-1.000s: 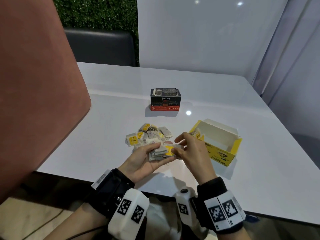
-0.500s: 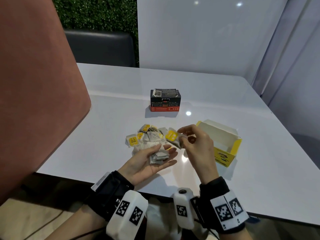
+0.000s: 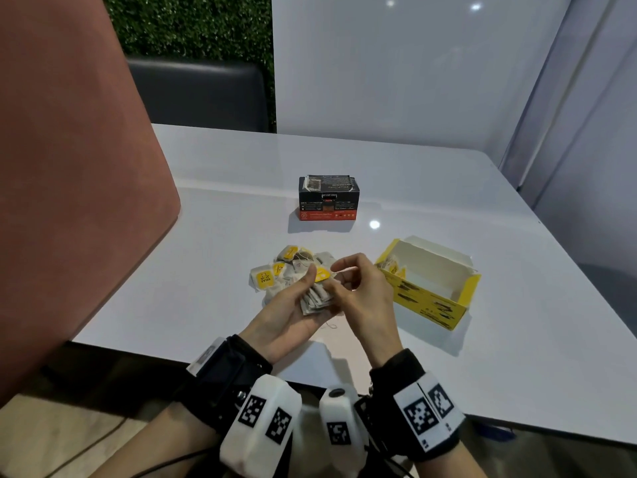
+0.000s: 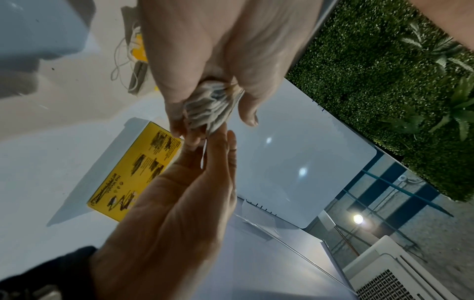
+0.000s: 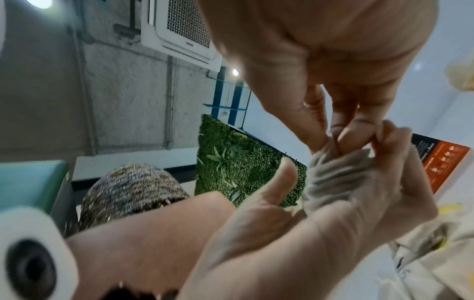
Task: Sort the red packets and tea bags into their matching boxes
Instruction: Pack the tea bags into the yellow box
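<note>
Stack of tea bags [image 3: 315, 298] sits in the left hand [image 3: 286, 315], palm up, thumb pressing on top of it, just above the near table [image 3: 517, 339] edge. Right hand [image 3: 362, 294] meets it from the right, fingers [image 5: 354, 130] curled and pinching at the stack's edge. Loose pile of tea bags [image 3: 275, 270] with yellow tags lies on the table just behind the hands. Open yellow box [image 3: 427, 298] to the right, a few bags in its left end. Black-and-red box [image 3: 327, 203] further back, centre.
</note>
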Demonstrator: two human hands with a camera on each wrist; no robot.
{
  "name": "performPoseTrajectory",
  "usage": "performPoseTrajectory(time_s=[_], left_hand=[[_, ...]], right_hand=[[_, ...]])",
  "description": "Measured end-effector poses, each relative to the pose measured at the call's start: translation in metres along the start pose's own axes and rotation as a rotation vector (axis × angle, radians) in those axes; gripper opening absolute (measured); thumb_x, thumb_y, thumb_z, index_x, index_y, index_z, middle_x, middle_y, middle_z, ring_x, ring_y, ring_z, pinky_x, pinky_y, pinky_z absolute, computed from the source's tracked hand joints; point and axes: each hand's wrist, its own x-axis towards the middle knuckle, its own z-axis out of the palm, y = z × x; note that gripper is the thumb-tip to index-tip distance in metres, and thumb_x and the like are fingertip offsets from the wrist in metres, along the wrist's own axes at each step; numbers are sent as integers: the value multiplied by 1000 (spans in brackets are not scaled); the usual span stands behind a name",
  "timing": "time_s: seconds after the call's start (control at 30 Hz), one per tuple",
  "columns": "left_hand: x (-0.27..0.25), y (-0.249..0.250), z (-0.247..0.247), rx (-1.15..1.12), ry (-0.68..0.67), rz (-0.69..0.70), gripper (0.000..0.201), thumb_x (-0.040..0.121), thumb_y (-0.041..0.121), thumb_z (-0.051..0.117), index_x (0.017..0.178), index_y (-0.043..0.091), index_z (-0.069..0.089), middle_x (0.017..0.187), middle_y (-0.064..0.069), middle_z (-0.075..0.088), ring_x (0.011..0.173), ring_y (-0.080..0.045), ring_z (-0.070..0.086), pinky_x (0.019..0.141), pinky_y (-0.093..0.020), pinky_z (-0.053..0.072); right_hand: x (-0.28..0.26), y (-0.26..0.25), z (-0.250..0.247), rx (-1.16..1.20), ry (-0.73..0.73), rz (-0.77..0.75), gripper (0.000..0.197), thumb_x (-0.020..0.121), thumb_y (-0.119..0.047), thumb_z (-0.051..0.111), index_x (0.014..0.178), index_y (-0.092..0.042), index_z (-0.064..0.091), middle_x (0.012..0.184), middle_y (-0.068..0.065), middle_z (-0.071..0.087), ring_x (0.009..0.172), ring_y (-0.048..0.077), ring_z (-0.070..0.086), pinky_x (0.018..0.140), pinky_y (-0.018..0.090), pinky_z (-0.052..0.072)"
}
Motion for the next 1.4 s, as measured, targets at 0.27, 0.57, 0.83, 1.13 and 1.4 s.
performPoseTrajectory(time_s=[0.27, 0.57, 0.83, 1.13, 1.4], left_hand=[[2, 1, -10, 67, -61, -5, 36, 90, 11, 47, 124, -2, 50, 108, -18, 68, 92, -22, 69, 78, -33, 58], [1, 24, -17, 393, -212, -157, 25, 79, 15, 61, 100, 2, 56, 80, -6, 66, 76, -15, 68, 71, -30, 57], [16, 26, 3, 754, -416, -324, 36, 67, 5, 78, 91, 11, 53, 76, 3, 60, 72, -7, 58, 64, -18, 50], [44, 30, 45, 1029, -542, -252, 45, 82, -20, 51, 119, 5, 47, 107, -4, 62, 98, -12, 63, 84, -23, 50], [70, 26, 46, 1173, -161, 28, 97, 87, 0, 59, 148, 22, -14, 128, -11, 56, 109, -17, 59, 89, -27, 50]], right_hand=[[1, -2, -9, -84, -165, -32, 22, 83, -1, 60, 99, -16, 57, 81, 5, 68, 68, 11, 60, 56, 17, 48], [37, -16, -43, -364, -368, -303, 30, 85, -14, 66, 112, -20, 55, 102, -3, 65, 78, 5, 58, 67, 5, 43], [52, -31, -51, -593, -798, -291, 59, 75, -18, 76, 126, -30, 50, 117, -1, 58, 99, 17, 56, 81, 21, 46], [63, -39, -86, -619, -698, -331, 49, 75, -11, 74, 116, -29, 54, 105, 1, 61, 93, 18, 57, 79, 27, 49], [97, -21, -138, -811, -457, -391, 21, 78, -4, 69, 98, -10, 71, 93, 2, 60, 84, 21, 60, 71, 17, 46]])
